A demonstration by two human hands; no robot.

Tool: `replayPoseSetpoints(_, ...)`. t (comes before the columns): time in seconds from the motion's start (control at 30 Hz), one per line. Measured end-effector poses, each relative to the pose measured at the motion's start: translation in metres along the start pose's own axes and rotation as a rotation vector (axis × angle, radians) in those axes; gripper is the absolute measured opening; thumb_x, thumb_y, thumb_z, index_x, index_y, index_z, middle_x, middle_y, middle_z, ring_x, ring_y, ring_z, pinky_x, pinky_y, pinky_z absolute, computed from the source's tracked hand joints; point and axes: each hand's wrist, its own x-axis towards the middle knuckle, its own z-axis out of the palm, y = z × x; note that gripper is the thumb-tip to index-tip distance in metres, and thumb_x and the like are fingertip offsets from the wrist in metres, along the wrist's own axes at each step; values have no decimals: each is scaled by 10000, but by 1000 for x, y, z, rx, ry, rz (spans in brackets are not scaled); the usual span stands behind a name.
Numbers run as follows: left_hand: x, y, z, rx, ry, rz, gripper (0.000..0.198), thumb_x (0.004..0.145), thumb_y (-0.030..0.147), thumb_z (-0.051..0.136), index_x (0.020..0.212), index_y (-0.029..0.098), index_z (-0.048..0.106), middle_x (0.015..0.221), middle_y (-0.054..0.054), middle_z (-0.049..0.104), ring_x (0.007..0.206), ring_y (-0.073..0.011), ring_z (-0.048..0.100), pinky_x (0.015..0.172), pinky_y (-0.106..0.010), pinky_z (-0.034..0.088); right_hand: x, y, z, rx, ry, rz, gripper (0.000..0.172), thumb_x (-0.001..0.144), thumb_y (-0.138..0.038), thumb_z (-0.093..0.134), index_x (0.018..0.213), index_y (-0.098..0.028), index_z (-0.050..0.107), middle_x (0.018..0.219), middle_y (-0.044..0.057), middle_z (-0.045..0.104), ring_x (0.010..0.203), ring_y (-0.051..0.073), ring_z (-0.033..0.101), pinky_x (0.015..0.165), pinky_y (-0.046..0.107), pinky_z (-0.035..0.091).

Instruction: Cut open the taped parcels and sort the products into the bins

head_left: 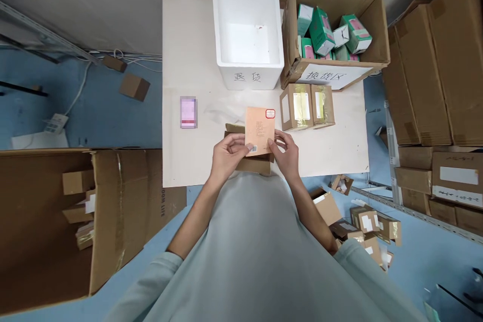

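Between my two hands is a thin peach-coloured booklet (259, 128) with small printed lines, a red-edged label at its top right and a barcode at the bottom left. My left hand (229, 155) grips its lower left edge, thumb on the front. On the lower right side my right hand (287, 153) pinches it the same way. Beneath the booklet and hands lies an open brown cardboard box (252, 165) near the table's front edge; its inside is mostly hidden.
On the white table (188, 161) stand a white foam box (249, 73), a carton (337, 68) of green-and-white boxes, two taped boxes (306, 105) and a pink blurred item (188, 112). A large open carton (105, 221) is at left; small boxes (368, 221) lie at right.
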Motion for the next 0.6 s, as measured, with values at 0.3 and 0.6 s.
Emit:
replayPoseSetpoints(0.3,-14,-16,27,284,12,218,270,970,403,830,1187,247,875,1109,-52,805,972,-203,830,912,-348,739,-13,5,30,16,-180,49,630,946,-686,842,1406,-257,817,1300,76,878,1219,327,856,1091,464,715)
replayPoseSetpoints(0.6,13,-39,-16,222,32,41,749,858,634,922,1435,187,754,1423,-182,775,1273,-321,768,996,-431,696,0,14,5,155,-230,213,745,849,-771,882,1341,-212,866,1169,80,890,1042,310,845,908,439,726)
